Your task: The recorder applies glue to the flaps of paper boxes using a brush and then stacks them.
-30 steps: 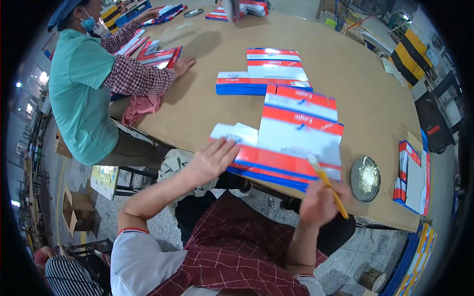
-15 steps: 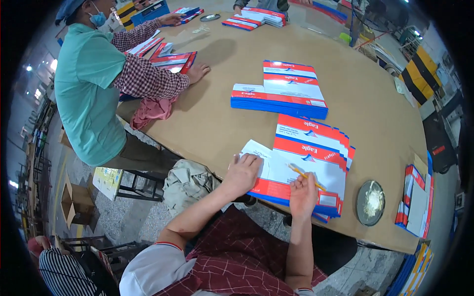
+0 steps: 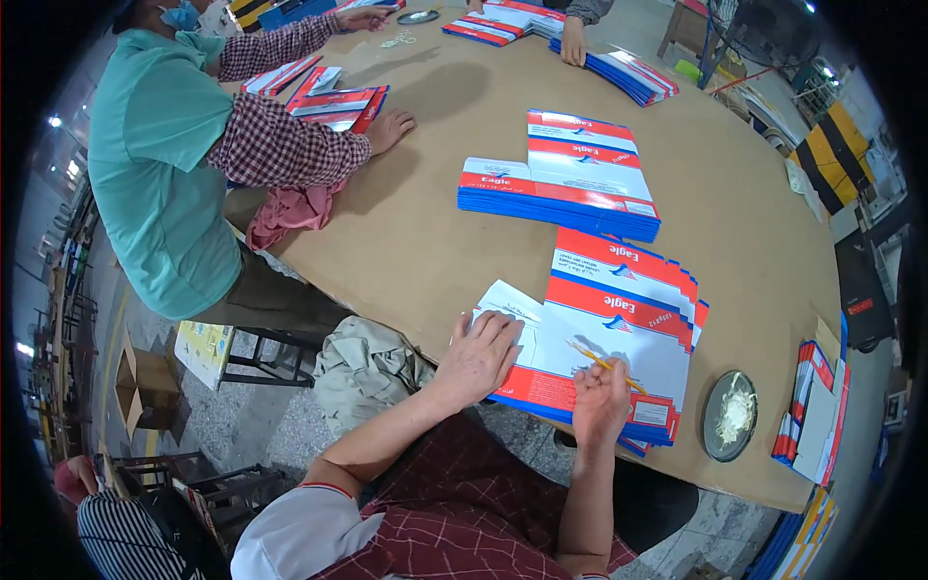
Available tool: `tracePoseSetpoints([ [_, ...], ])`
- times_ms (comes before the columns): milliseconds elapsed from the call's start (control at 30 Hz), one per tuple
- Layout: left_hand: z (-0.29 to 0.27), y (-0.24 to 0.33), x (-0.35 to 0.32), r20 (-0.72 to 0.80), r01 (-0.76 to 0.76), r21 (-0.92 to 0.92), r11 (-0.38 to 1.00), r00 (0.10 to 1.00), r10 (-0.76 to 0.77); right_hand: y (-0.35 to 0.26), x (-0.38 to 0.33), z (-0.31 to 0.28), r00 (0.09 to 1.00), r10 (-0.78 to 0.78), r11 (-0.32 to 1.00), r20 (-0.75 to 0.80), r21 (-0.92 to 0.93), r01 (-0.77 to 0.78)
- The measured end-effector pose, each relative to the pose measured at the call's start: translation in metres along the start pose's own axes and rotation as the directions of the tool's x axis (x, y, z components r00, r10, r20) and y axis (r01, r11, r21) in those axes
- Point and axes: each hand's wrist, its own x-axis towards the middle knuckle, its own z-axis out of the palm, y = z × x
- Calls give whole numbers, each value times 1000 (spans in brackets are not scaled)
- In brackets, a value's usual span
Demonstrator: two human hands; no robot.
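Note:
A stack of flat, unfolded red, white and blue cartons (image 3: 619,280) lies at the near edge of the table, its sheets slightly fanned at the right. My left hand (image 3: 480,356) rests with outstretched fingers on a white paper (image 3: 507,300) with faint lines, at the left side of the stack. A thin yellow pencil (image 3: 588,354) is gripped in my right hand (image 3: 601,401), over the printed top carton. Its tip points up and left, above the white panel. Whether the tip touches the carton I cannot tell.
Another carton stack (image 3: 580,174) sits just beyond mine. To the right are a dark dish (image 3: 712,442) of pale rubber bands and more folded cartons (image 3: 810,416). A co-worker in a green shirt (image 3: 164,174) stands at the left. Across the table, another person's hand (image 3: 574,43) touches cartons (image 3: 628,75).
My view has shifted slightly. At the far side, a person's hand and a carton stack now show farther right. My left hand stays on the paper; my right still holds the pencil.

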Motion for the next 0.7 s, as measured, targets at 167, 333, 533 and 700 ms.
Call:
tracePoseSetpoints([
  [167, 3, -1, -4, -18, 8, -26, 1000, 1000, -8, 3, -2, -6, 999, -27, 1000, 34, -4, 27],
  [333, 2, -3, -2, 4, 2, -16, 1000, 1000, -2, 4, 2, -9, 998, -39, 998, 54, 58, 36],
  [533, 2, -7, 4, 58, -2, -38, 999, 998, 4, 6, 6, -7, 994, -17, 998, 105, 60, 11],
  [700, 4, -4, 4, 74, -9, 1, 1000, 997, 9, 4, 5, -6, 990, -38, 995, 134, 96, 25],
])
